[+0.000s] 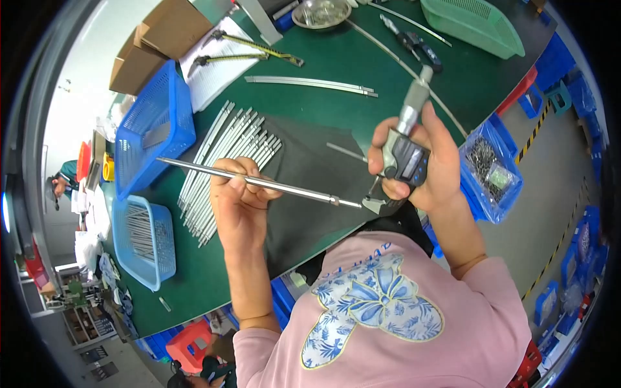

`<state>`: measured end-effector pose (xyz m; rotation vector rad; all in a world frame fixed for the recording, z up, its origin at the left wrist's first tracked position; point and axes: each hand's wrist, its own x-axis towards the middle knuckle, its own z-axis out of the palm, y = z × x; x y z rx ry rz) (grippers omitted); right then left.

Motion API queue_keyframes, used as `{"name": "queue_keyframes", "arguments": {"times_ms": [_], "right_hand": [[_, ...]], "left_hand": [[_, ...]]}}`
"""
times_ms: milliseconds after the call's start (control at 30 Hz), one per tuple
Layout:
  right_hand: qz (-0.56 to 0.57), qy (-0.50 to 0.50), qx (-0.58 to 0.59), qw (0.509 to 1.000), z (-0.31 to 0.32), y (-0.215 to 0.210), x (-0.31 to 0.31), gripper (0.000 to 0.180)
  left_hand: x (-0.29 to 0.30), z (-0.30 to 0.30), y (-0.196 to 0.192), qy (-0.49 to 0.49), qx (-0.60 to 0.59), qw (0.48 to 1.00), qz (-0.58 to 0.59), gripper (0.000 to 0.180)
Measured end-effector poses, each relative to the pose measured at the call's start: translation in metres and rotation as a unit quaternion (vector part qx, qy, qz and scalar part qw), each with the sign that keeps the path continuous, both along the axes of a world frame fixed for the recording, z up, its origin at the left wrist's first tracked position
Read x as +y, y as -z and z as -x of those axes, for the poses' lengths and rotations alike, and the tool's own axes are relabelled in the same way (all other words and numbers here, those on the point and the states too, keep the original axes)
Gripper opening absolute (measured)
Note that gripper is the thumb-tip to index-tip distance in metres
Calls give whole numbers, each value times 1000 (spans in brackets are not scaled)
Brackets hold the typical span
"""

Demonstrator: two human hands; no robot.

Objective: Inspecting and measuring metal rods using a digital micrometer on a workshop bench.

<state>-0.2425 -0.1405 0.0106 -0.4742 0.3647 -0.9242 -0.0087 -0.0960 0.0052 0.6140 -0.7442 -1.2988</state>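
My left hand [239, 194] pinches a long, shiny metal rod [291, 189] with a stepped, thinner right end. My right hand [433, 155] grips a digital micrometer [409, 157] with a grey frame and a dark display body; its thimble points up and away. The rod's thin tip is close to the micrometer's measuring jaws; I cannot tell whether they touch. Under both hands lies a dark cloth [310, 155] on the green table [310, 107]. Left of it many similar metal rods [226, 171] are laid side by side. Another thin rod [346, 152] lies on the cloth near the micrometer.
Blue baskets [184, 123] stand at the left, the nearer light-blue basket [169, 249] holding rods. Calipers [259, 48], several rods [310, 83], a metal bowl [321, 14], another digital measuring tool [417, 46] and a green basket [475, 26] are farther back. A blue bin [511, 194] of small metal parts is at the right.
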Motion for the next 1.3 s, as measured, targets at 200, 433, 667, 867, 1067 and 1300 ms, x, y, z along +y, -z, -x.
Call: {"name": "queue_keyframes", "arguments": {"times_ms": [200, 433, 667, 867, 1067, 1300], "right_hand": [[-51, -30, 14, 998, -10, -8, 7, 58], [-102, -108, 1, 989, -8, -1, 6, 61], [-120, -134, -20, 983, -9, 1, 4, 61], [-105, -130, -20, 986, -10, 2, 4, 60], [-99, -137, -26, 985, -10, 5, 4, 59], [-95, -138, -21, 986, -12, 4, 3, 61]], "left_hand": [[27, 13, 10, -20, -39, 999, -18, 17], [31, 10, 14, -17, -30, 999, 17, 19], [31, 13, 11, -19, -43, 999, 27, 22], [31, 14, 14, -22, -65, 997, 39, 21], [33, 13, 13, 8, -77, 996, 38, 24], [33, 12, 14, 16, -73, 996, 47, 23]]}}
